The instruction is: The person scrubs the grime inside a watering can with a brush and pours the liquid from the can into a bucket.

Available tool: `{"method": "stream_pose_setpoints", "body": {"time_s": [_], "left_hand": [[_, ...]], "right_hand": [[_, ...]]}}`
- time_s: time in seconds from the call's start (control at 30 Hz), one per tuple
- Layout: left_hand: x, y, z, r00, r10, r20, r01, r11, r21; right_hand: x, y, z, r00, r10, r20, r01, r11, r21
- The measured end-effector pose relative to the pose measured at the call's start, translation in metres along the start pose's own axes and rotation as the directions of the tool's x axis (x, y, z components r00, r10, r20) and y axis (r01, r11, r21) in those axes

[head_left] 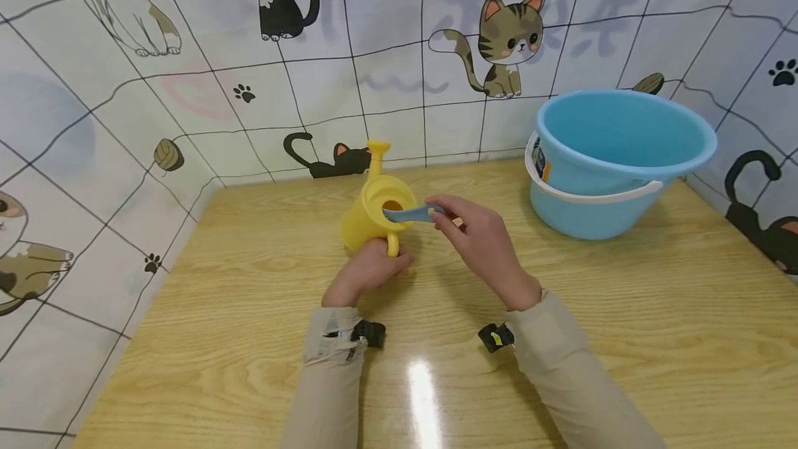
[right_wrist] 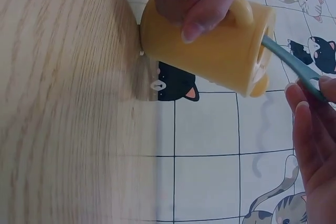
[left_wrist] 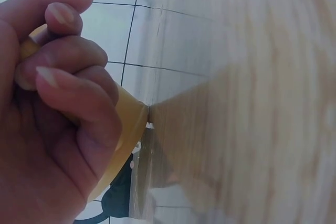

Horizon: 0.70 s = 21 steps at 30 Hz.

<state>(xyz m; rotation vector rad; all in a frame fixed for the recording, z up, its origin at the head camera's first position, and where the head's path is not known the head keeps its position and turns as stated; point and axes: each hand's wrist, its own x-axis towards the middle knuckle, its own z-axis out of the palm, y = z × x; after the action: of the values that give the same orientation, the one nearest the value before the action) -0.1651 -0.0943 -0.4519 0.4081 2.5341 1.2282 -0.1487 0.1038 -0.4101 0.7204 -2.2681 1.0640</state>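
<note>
A yellow watering can (head_left: pixel 357 222) stands tilted on the table, its spout pointing to the back wall. My left hand (head_left: pixel 369 272) has its fingers curled round the can's handle (head_left: pixel 393 244); the left wrist view shows the curled fingers of that hand (left_wrist: pixel 68 93) close up. Between thumb and fingers my right hand (head_left: pixel 483 241) pinches a blue-grey utensil (head_left: pixel 413 214) by one end. The utensil's other end lies at the can's opening, and in the right wrist view the utensil (right_wrist: pixel 294 64) reaches past the rim of the can (right_wrist: pixel 210 51). Its tip inside is hidden.
At the back right of the wooden table (head_left: pixel 249 338) stands a large light-blue bucket (head_left: pixel 580 217) with its white handle (head_left: pixel 592 196) hanging down in front. A white cloth printed with cats and grid lines (head_left: pixel 386 68) rises behind the table and along both sides.
</note>
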Motion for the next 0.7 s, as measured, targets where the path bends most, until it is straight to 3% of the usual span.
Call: {"method": "stream_pose_setpoints", "body": {"time_s": [0.13, 0.33, 0.7], "left_hand": [[0.001, -0.001, 0.000, 1.000, 0.009, 0.000, -0.009, 1.000, 0.024], [0.002, -0.002, 0.001, 1.000, 0.021, 0.002, -0.021, 0.999, 0.044], [0.003, 0.000, 0.002, 1.000, 0.028, -0.003, -0.027, 0.998, 0.059]], "right_hand": [[-0.001, 0.000, 0.004, 0.999, -0.052, -0.013, 0.052, 0.999, -0.016], [-0.003, -0.005, 0.012, 0.993, -0.105, 0.048, 0.107, 0.994, -0.029], [-0.001, -0.005, 0.007, 0.994, -0.096, 0.057, 0.095, 0.995, 0.014]]}}
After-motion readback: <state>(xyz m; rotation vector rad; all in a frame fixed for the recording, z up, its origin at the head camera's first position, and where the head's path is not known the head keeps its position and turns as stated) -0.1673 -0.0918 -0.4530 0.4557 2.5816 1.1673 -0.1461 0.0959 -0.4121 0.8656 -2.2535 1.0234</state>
